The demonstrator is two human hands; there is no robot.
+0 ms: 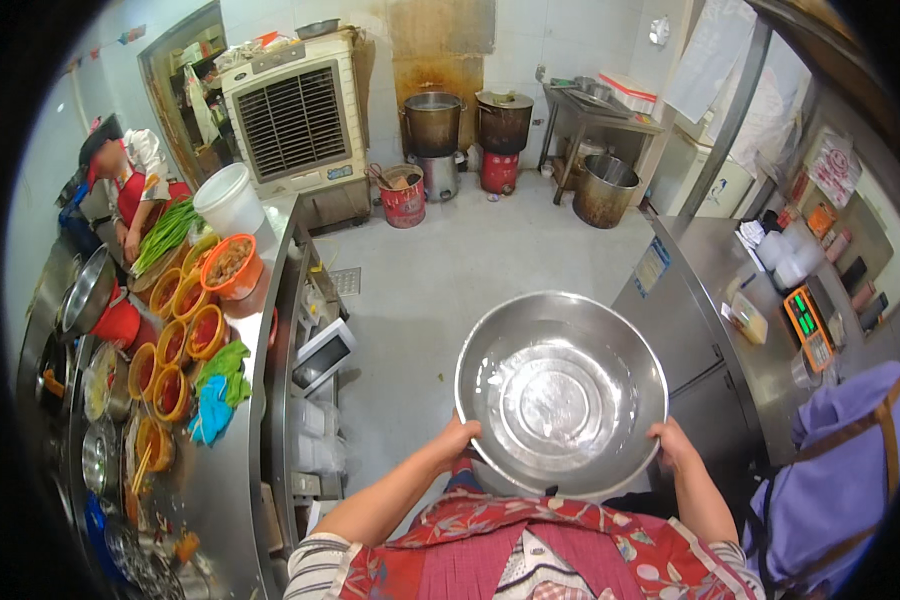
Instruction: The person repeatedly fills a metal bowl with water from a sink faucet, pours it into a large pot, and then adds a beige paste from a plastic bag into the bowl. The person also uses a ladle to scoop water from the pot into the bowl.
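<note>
A wide stainless steel basin [562, 465] is held out in front of my red patterned apron [450, 551]. My left hand [459, 433] grips its rim at the lower left, thumb over the edge. On the lower right of the rim, my right hand [669, 442] has the same kind of hold. Clear liquid, apparently water, covers part of the basin's bottom, where ringed grooves shine through. Most of my fingers are hidden under the basin. Below it are the grey floor and part of my legs.
On the left steel counter [229, 487] stand several sauce tubs [207, 330], an orange basket [232, 262] and green onions [169, 232]; a co-worker [131, 180] works behind. Stockpots [433, 124] stand at the back wall. The right counter [709, 277] holds a digital scale [808, 330]; a purple bag [832, 450] is nearby.
</note>
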